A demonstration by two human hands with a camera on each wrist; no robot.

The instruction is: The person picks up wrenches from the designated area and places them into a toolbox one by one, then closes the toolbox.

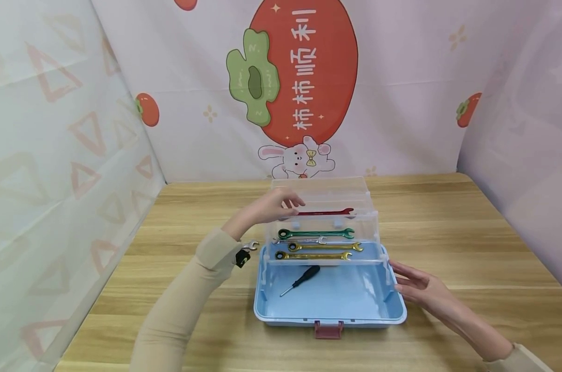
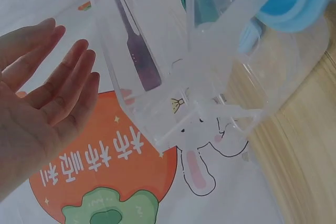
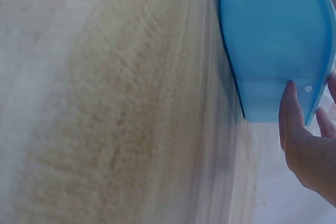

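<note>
My left hand [image 1: 276, 204], fingers loosely bent and holding nothing, hovers at the left end of the upper clear tray [image 1: 318, 206]. A red wrench [image 1: 327, 212] lies in that tray, close by the fingertips. In the left wrist view the fingers [image 2: 79, 95] are spread beside the tray wall. The lower clear tray holds a green ratchet wrench [image 1: 315, 234], a silver wrench [image 1: 304, 241] and two gold ratchet wrenches [image 1: 325, 247]. My right hand [image 1: 425, 292] rests at the right side of the blue toolbox [image 1: 329, 321], a straight fingertip [image 3: 291, 95] against its outer wall.
A black-handled screwdriver [image 1: 304, 278] lies in the toolbox bottom. Left of the box, the end of another silver wrench [image 1: 251, 245] shows behind my left wrist. The box stands on a wooden table [image 1: 448, 222], with printed cloth [image 1: 402, 103] behind and at both sides.
</note>
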